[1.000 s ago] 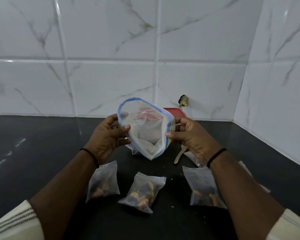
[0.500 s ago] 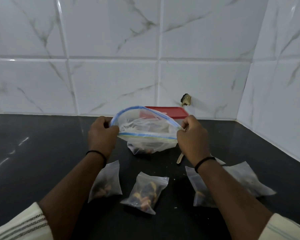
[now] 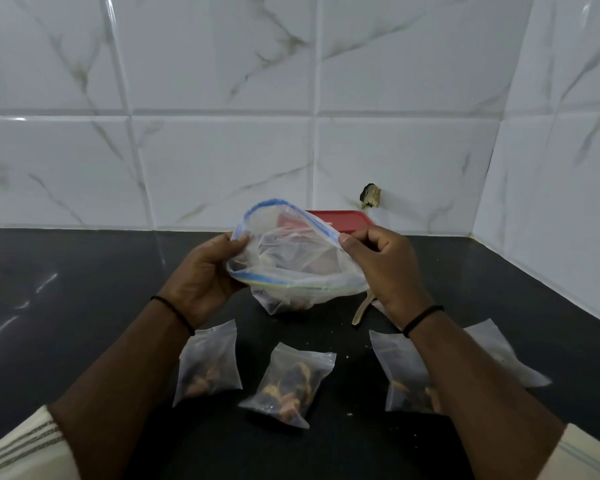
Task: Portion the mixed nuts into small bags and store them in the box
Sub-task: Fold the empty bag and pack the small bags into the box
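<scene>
The person held a large zip bag over the dark counter, its blue-edged mouth spread wide. The left hand gripped the left corner of the opening, thumb pressed onto the plastic and fingers curled beneath. The right hand pinched the far rim between thumb and forefinger, the other fingers folded in. Pulling the two sides apart kept the mouth open, probably so the last nuts, a small dark heap sagging in the bottom corner against the counter, could be reached or tipped out.

Three small filled bags lay in a row near the person: one by the left forearm, one in the middle, one partly hidden under the right forearm. A fourth small bag lay beyond that arm; its contents could not be made out. A pale wooden utensil rested just right of the big bag, presumably for scooping. The box, seen only as a red lid, stood at the back against the tiled wall, behind the big bag. None of the small bags had yet been stored, so packing seemed to be the remaining work.
</scene>
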Motion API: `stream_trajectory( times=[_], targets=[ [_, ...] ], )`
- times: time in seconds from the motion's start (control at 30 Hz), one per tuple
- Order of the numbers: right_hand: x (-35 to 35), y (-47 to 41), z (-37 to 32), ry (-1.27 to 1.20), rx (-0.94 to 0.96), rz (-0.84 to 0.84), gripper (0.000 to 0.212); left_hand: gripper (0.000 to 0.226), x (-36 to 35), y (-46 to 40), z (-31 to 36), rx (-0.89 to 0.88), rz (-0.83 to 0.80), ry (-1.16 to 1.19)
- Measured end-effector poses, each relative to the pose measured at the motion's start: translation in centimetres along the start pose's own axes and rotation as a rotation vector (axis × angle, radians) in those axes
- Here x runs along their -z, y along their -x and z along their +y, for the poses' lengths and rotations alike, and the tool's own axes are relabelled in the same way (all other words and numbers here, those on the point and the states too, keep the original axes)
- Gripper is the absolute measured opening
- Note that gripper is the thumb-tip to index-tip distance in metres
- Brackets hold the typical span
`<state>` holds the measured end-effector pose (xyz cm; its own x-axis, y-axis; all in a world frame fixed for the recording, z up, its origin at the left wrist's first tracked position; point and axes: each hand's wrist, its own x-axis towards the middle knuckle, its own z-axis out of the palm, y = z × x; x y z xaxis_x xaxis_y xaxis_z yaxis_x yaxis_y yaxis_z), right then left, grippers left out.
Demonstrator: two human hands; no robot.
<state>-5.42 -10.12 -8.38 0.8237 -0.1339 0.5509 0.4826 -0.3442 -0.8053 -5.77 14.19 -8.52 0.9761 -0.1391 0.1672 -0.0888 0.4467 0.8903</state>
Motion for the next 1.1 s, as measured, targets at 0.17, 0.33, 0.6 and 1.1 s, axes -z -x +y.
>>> stream_trajectory(
  times=[0.17, 0.33, 0.6, 1.1],
  targets=[
    [0.4, -0.1, 0.0, -0.194, -0.202, -0.236, 0.018, 0.020, -0.1, 0.1, -0.1, -0.038, -0.056, -0.026],
    [0.5, 0.2, -0.4, -0.282, -0.362, -0.436, 0.043, 0.031, 0.2, -0.1, -0.2, -0.062, -0.069, -0.072],
    [0.5, 0.4, -1.2, -0.470, -0.469, -0.521, 0.007, 0.035, 0.1, -0.5, -0.6, -0.264, 0.279, -0.540],
    [-1.7, 1.0, 0.0, 0.452, 0.374, 0.305, 0.026, 0.022, -0.4, 0.6, -1.1, -0.803, 0.716, -1.092]
  ],
)
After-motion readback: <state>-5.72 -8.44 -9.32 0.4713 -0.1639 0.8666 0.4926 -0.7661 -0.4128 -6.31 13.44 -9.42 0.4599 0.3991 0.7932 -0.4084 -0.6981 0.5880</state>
